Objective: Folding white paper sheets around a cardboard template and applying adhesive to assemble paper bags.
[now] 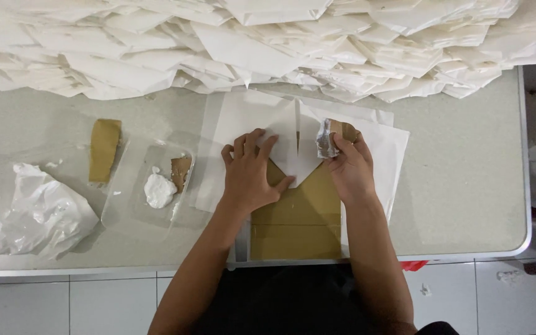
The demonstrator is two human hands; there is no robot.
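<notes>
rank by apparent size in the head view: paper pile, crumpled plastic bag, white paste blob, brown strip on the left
1. paper pile
2. crumpled plastic bag
3. brown strip
4. white paste blob

The strip and blob look close in size, so their order is unsure.

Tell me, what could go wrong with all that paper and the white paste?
The right hand holds a paste-smeared cardboard scrap over the folded white paper; paste might smear where it isn't wanted. If the left hand lifts, the folds could spring open. The big paper heap behind might slide down.
</notes>
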